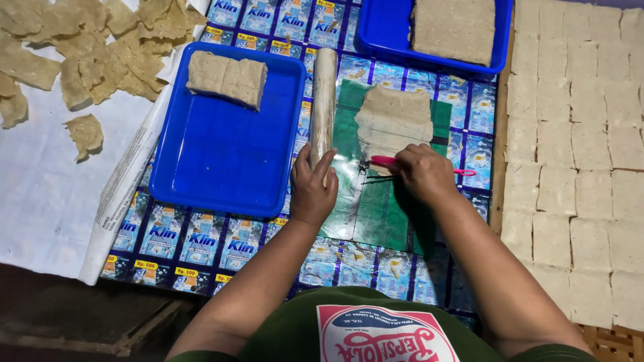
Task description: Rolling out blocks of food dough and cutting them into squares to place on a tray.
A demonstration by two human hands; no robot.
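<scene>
Where the white sheet (47,194) covers the far left, torn dough scraps (87,47) lie heaped. Next over, blue tray (221,161) holds a folded dough block (227,78) at its far end. Left hand (312,191) wraps loosely around the near end of the rolling pin (324,100), which lies just beside the tray. Flattened dough sheet (394,121) rests on green plastic (376,208). Right hand (424,173) clenched on a pink-handled tool (386,161), at the sheet's near edge. Second blue tray (386,40) with a dough slab beyond. Far right: rows of cut dough squares (577,154).
</scene>
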